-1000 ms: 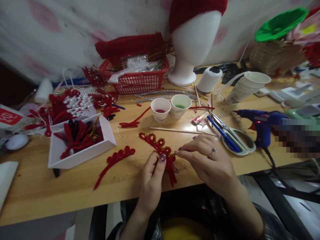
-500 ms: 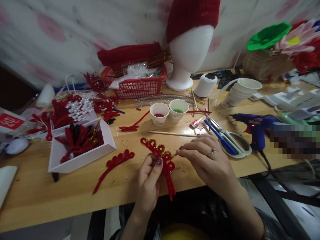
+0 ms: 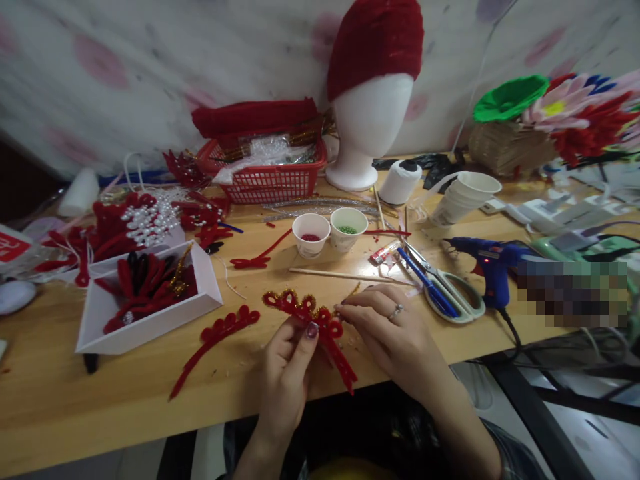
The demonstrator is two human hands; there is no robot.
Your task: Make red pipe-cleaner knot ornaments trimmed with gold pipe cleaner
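Note:
My left hand (image 3: 287,370) is closed, with thumb and fingers pinching a red chenille-stem ornament (image 3: 340,357) shaped into a row of loops with straight tails pointing down. Gold tinsel edges the loops on its left part. At the ornament's right side, the fingertips of my right hand (image 3: 395,340) are pinched on a gold tinsel stem (image 3: 355,291), whose free end sticks up past the fingers. A second red looped piece (image 3: 227,327), without gold, lies on the table to the left.
A white box (image 3: 150,320) of red and black pieces stands left. Behind are two bead cups (image 3: 311,235), a thin stick (image 3: 345,274) and a red basket (image 3: 273,183). Scissors (image 3: 463,297), a blue pen (image 3: 430,283) and a blue glue gun (image 3: 493,263) lie right. A foam head (image 3: 370,127) stands behind.
My right fingertips have come closer to the ornament's loops, and the tinsel's free end now shows above them. My left hand keeps its grip. The whole view has shifted slightly.

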